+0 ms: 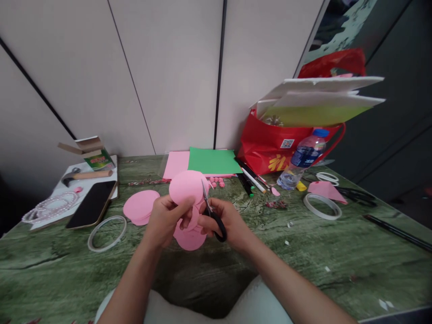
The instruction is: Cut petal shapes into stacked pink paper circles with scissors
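Held up near the middle of the view is a round pink paper [185, 185], pinched by my left hand [165, 220] at its lower edge. My right hand [224, 221] is closed on black-handled scissors [219, 226], whose blades point up against the paper's right edge. Below both hands, more pink paper circles [191, 240] lie on the green table, partly hidden by my fingers. Another pile of pink circles [141, 206] rests just left of my left hand.
Green and pink sheets [212, 161] lie at the back beside pens [253, 179]. On the right stand a red bag [263, 148], a bottle [302, 159] and a tape roll [322, 207]. A phone [92, 204], hammer [87, 175] and tape ring [107, 234] are left.
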